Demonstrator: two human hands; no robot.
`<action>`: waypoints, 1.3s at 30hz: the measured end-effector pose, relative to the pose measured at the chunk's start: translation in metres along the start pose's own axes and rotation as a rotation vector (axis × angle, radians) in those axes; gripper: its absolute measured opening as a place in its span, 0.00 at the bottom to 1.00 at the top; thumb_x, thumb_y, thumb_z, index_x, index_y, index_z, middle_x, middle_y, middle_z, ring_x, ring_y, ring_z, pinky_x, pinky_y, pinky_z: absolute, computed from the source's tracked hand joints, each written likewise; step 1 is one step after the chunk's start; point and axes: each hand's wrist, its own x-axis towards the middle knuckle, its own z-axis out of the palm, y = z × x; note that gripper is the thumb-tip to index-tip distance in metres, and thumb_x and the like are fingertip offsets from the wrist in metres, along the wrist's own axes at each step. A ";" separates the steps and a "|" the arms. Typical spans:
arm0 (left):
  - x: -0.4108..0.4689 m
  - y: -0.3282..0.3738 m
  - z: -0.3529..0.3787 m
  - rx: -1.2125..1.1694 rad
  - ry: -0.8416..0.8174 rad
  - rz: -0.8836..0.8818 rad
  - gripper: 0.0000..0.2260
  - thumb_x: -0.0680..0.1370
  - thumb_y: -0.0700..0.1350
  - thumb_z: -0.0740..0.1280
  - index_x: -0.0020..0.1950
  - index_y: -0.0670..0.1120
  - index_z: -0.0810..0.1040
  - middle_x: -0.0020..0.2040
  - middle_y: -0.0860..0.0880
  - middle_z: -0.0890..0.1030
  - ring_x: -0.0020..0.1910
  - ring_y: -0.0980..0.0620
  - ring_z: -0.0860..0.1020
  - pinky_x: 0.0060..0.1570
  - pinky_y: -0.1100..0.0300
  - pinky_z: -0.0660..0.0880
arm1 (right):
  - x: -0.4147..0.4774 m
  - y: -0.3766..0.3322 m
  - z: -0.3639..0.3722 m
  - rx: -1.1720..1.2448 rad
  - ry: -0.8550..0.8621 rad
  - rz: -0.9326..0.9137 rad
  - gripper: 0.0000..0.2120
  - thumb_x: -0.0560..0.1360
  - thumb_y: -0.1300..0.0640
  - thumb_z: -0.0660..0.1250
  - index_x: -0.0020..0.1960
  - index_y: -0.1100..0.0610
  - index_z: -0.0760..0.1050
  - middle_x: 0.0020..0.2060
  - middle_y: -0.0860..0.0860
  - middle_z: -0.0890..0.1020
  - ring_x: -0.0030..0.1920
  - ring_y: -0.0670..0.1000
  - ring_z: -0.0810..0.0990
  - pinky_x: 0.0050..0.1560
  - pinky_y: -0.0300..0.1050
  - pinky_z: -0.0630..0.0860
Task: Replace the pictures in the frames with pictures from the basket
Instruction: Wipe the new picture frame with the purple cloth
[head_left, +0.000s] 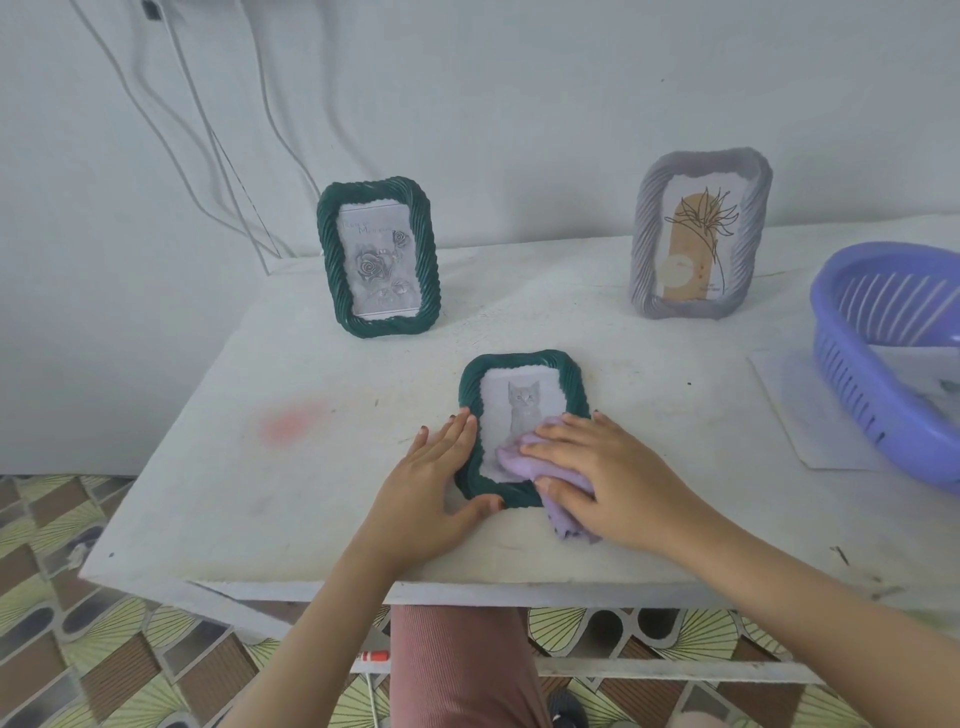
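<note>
A green frame (521, 370) with a grey kitten picture lies flat near the table's front edge. My left hand (434, 480) rests flat against its left side and lower left corner, fingers together. My right hand (610, 475) presses a lilac cloth (563, 506) onto the frame's lower right part, hiding that corner. Another green frame (378, 257) with a rose picture stands upright at the back left. A grey frame (698, 234) with a line-drawn plant stands at the back right. The purple basket (872, 384) sits at the right edge, its contents mostly out of sight.
A white sheet (789, 405) lies under the basket on the white table (311, 467). A faint orange stain marks the table at the left. Cables hang down the wall behind. My knee in pink fabric shows below the front edge, above a patterned floor.
</note>
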 end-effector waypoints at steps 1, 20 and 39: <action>0.000 0.001 -0.001 -0.001 -0.003 0.000 0.44 0.68 0.74 0.51 0.76 0.49 0.50 0.75 0.57 0.48 0.73 0.64 0.47 0.69 0.69 0.37 | 0.005 0.003 -0.002 -0.003 0.000 0.014 0.29 0.73 0.38 0.45 0.72 0.45 0.62 0.72 0.43 0.65 0.74 0.46 0.58 0.72 0.42 0.43; -0.002 0.002 0.001 0.013 0.005 -0.007 0.39 0.69 0.74 0.48 0.73 0.55 0.45 0.74 0.58 0.48 0.72 0.66 0.45 0.72 0.63 0.39 | 0.019 -0.012 0.011 -0.031 -0.008 0.003 0.26 0.77 0.43 0.49 0.74 0.47 0.58 0.75 0.48 0.59 0.76 0.53 0.50 0.74 0.48 0.46; -0.006 0.035 -0.015 -0.360 0.137 -0.079 0.32 0.71 0.58 0.66 0.71 0.61 0.54 0.70 0.63 0.61 0.69 0.70 0.58 0.66 0.76 0.53 | 0.009 -0.021 -0.027 0.918 0.295 0.558 0.14 0.70 0.66 0.67 0.47 0.47 0.78 0.41 0.55 0.82 0.41 0.49 0.78 0.43 0.38 0.73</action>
